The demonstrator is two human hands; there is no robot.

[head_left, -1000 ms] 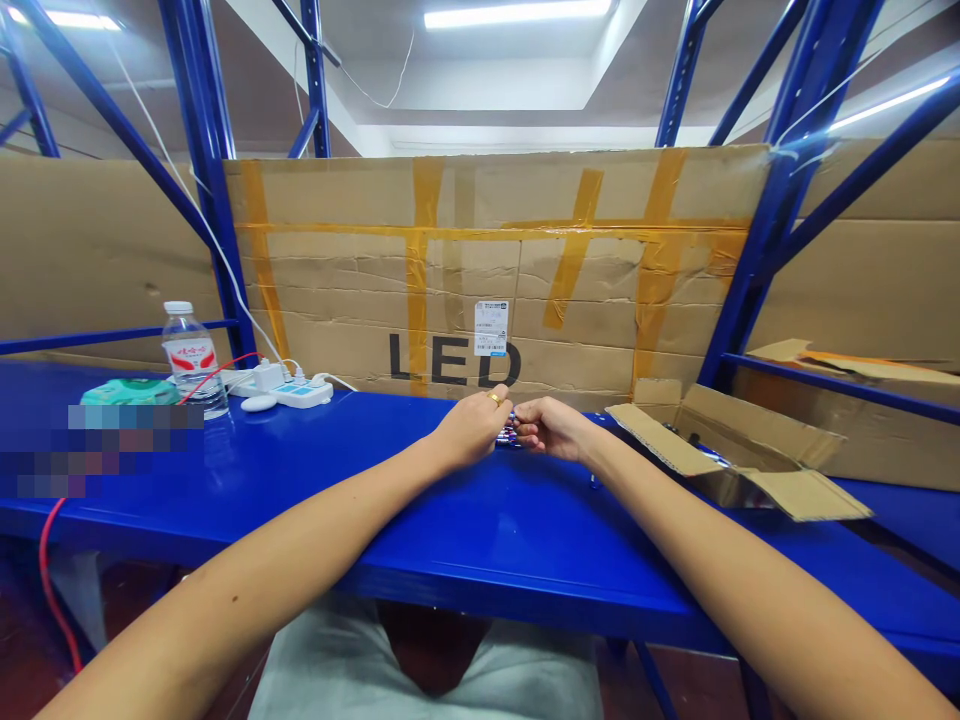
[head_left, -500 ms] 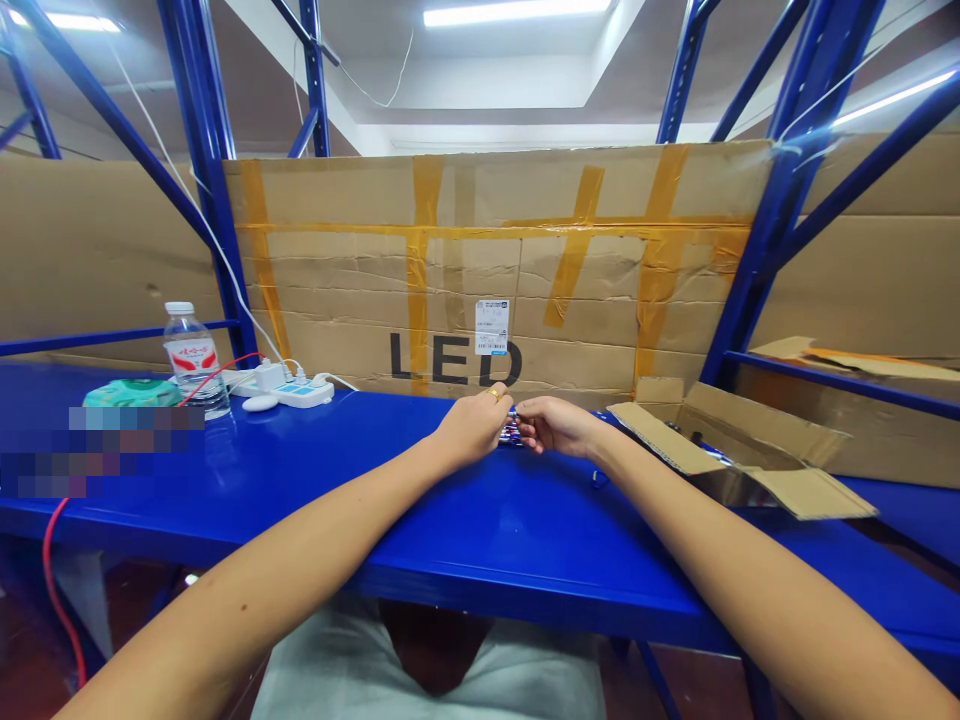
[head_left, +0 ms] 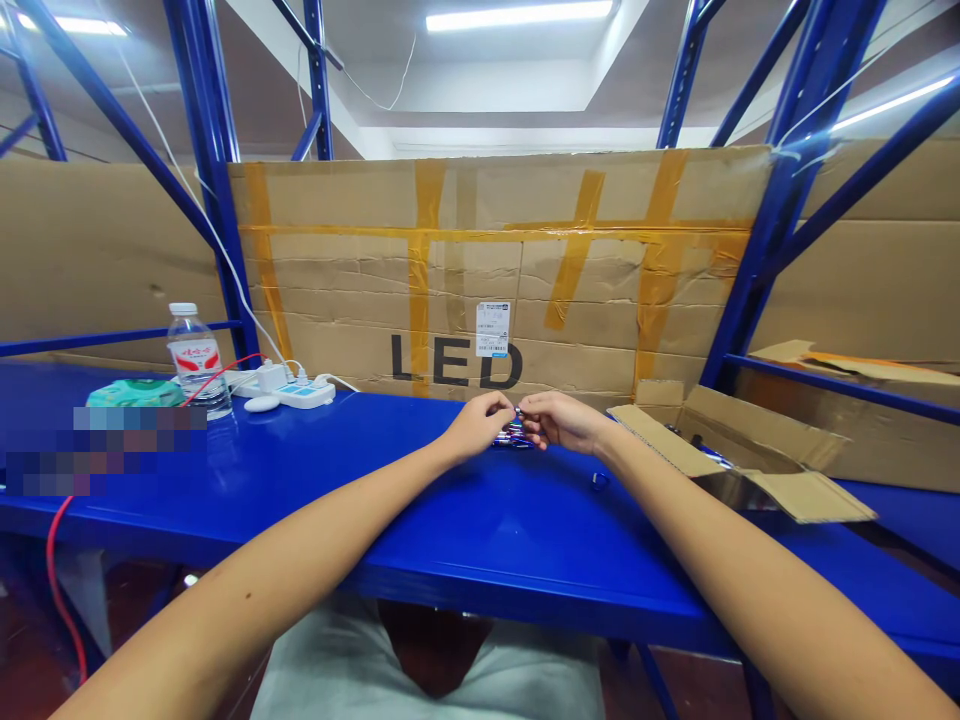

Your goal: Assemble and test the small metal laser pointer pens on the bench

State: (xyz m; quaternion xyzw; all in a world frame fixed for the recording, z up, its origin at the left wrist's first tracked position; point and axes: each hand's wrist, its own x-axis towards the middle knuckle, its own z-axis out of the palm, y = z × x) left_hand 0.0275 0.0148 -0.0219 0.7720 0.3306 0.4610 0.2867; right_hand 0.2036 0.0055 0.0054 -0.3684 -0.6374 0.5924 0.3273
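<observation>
My left hand and my right hand meet over the middle of the blue table, fingertips almost touching. Both are closed in a pinch. A tiny dark, shiny piece shows between the fingertips, too small to name. Just below the hands lies a small heap of slim, shiny pieces with blue, silver and reddish glints, partly covered by the fingers. A small blue loop-like piece rests on the table beneath my right wrist.
An open cardboard box with dark and blue items stands at the right. To the left are a water bottle, a green pack and a white power strip with cables. A taped cardboard panel closes off the back.
My left hand has lowered and turned slightly, showing more of the shiny heap. My right hand has shifted slightly right. The blue loop-like piece shows more fully.
</observation>
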